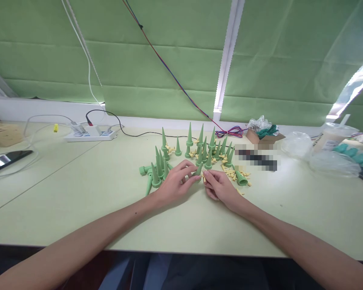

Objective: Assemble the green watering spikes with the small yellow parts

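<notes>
My left hand (181, 177) is closed on a green plastic cone (199, 169), pinched between thumb and fingers, its tip tilted upward. Close beside it, my right hand (219, 184) pinches a small pale-yellow plastic piece (204, 178) between thumb and forefinger. Several more green cones with collared bases (190, 135) stand upright behind both hands. A few cones lie on their sides, one of them with its open end toward me (242, 179) near my right hand. Loose yellow pieces (230, 174) are scattered among the cones.
A power strip (90, 133) with cables sits at the back left, near a phone (7, 161). At the back right are a cardboard box (264, 139), plastic bags and a drink cup (332, 137). A blurred dark item (257, 158) lies right of the cones.
</notes>
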`<state>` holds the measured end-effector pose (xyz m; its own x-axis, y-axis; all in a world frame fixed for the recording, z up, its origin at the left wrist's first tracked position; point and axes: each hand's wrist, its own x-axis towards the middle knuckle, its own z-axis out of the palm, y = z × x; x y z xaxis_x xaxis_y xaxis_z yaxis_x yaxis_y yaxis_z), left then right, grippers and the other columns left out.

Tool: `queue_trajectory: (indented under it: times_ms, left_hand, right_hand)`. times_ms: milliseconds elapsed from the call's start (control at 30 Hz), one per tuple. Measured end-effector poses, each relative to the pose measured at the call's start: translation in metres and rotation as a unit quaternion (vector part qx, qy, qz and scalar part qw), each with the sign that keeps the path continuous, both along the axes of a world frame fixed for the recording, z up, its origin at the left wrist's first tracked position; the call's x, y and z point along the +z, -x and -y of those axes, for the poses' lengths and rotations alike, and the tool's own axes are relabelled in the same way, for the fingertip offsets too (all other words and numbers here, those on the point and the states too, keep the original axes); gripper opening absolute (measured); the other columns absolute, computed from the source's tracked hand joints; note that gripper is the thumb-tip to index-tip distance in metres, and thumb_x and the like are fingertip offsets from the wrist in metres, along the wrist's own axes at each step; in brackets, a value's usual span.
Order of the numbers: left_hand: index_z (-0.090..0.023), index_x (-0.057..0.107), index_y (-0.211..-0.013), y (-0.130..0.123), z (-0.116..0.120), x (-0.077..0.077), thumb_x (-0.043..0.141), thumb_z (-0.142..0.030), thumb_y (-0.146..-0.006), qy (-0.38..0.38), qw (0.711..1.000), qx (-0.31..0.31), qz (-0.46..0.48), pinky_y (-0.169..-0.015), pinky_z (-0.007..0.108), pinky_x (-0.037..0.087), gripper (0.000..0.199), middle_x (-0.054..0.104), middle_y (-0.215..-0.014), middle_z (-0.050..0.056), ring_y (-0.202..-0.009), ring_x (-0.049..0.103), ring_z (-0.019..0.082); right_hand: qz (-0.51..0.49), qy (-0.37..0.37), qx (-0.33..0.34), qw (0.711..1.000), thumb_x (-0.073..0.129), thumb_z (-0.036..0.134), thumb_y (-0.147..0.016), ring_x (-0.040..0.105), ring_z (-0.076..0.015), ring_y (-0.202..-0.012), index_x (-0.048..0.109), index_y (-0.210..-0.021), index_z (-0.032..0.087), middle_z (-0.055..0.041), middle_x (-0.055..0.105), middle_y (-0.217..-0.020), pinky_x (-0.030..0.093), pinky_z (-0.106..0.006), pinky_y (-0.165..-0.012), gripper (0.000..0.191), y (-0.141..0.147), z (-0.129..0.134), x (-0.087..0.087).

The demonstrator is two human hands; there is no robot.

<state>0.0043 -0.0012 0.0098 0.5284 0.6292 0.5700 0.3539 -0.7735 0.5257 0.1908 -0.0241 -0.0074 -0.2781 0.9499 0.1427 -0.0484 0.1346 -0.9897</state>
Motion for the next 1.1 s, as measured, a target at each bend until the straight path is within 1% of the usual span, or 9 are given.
queue_trajectory:
  times_ms: [100,200,267,300,367,467,567,733,1100]
  left_hand:
    - [-0.02,0.062,-0.103,-0.002,0.002,0.001,0.051,-0.032,-0.095,0.034,0.999,0.02,0.004,-0.054,0.02,0.05,0.018,0.053,-0.106,0.006,-0.076,0.056,0.011]
    - [-0.022,0.059,-0.112,-0.003,0.003,0.003,0.051,-0.034,-0.095,0.065,0.997,0.044,0.013,-0.058,0.021,0.053,0.022,0.05,-0.115,0.007,-0.078,0.058,0.011]
    - [-0.022,0.056,-0.113,-0.004,0.004,0.004,0.052,-0.037,-0.094,0.089,0.994,0.061,0.03,-0.059,0.022,0.053,0.024,0.051,-0.115,0.007,-0.079,0.06,0.011]
    - [-0.021,0.056,-0.109,-0.004,0.004,0.005,0.052,-0.039,-0.094,0.106,0.991,0.067,0.039,-0.059,0.022,0.052,0.024,0.053,-0.112,0.007,-0.078,0.06,0.012]
    - [-0.019,0.056,-0.095,-0.004,0.004,0.007,0.049,-0.044,-0.094,0.158,0.984,0.065,0.048,-0.057,0.022,0.05,0.027,0.058,-0.096,0.004,-0.071,0.06,0.012]
    - [-0.017,0.053,-0.078,-0.005,0.006,0.01,0.04,-0.054,-0.096,0.275,0.959,0.037,0.054,-0.052,0.023,0.046,0.043,0.056,-0.065,0.0,-0.055,0.057,0.012]
    - [-0.018,0.052,-0.076,-0.007,0.009,0.012,0.038,-0.06,-0.094,0.358,0.931,0.004,0.07,-0.046,0.024,0.043,0.048,0.054,-0.055,-0.002,-0.044,0.054,0.012]
    - [-0.017,0.054,-0.082,-0.007,0.01,0.012,0.046,-0.061,-0.091,0.375,0.924,-0.023,0.075,-0.044,0.024,0.043,0.045,0.06,-0.059,-0.001,-0.045,0.055,0.012]
    - [-0.017,0.054,-0.085,-0.004,0.006,0.008,0.047,-0.061,-0.09,0.38,0.923,-0.039,0.049,-0.044,0.023,0.043,0.045,0.063,-0.061,0.002,-0.046,0.057,0.013]
  right_hand:
    - [0.019,-0.032,-0.026,0.999,0.049,0.054,-0.094,0.036,-0.0059,-0.033,0.042,-0.068,0.02,0.0099,0.027,-0.051,0.024,-0.021,-0.036,0.044,-0.001,0.0,-0.002]
    - [0.045,-0.067,-0.062,0.995,0.046,0.053,-0.096,0.037,-0.0069,-0.036,0.041,-0.068,0.021,0.0084,0.033,-0.051,0.027,-0.023,-0.039,0.043,-0.002,0.001,-0.001]
    - [0.072,-0.102,-0.093,0.988,0.044,0.052,-0.097,0.038,-0.0083,-0.04,0.042,-0.07,0.021,0.0068,0.037,-0.054,0.029,-0.024,-0.042,0.041,-0.004,0.002,0.001]
    - [0.091,-0.123,-0.108,0.982,0.044,0.051,-0.097,0.038,-0.0091,-0.043,0.043,-0.071,0.021,0.0059,0.039,-0.055,0.03,-0.025,-0.044,0.04,-0.004,0.003,0.003]
    - [0.135,-0.161,-0.13,0.969,0.044,0.048,-0.098,0.039,-0.0106,-0.048,0.044,-0.072,0.021,0.0046,0.041,-0.058,0.031,-0.026,-0.048,0.038,-0.006,0.004,0.005]
    - [0.19,-0.202,-0.141,0.95,0.043,0.044,-0.099,0.038,-0.0121,-0.053,0.047,-0.073,0.021,0.0035,0.043,-0.06,0.031,-0.027,-0.053,0.035,-0.008,0.004,0.009]
    - [0.215,-0.221,-0.133,0.942,0.043,0.04,-0.099,0.04,-0.0128,-0.056,0.05,-0.075,0.021,0.0027,0.046,-0.062,0.032,-0.027,-0.056,0.031,-0.009,0.003,0.01]
    - [0.224,-0.212,-0.118,0.944,0.043,0.039,-0.099,0.041,-0.0132,-0.057,0.053,-0.078,0.02,0.0023,0.048,-0.064,0.032,-0.027,-0.056,0.029,-0.009,0.002,0.01]
    - [0.237,-0.219,-0.111,0.94,0.044,0.038,-0.098,0.04,-0.0127,-0.056,0.054,-0.079,0.02,0.003,0.048,-0.063,0.03,-0.026,-0.055,0.028,-0.012,0.0,0.006]
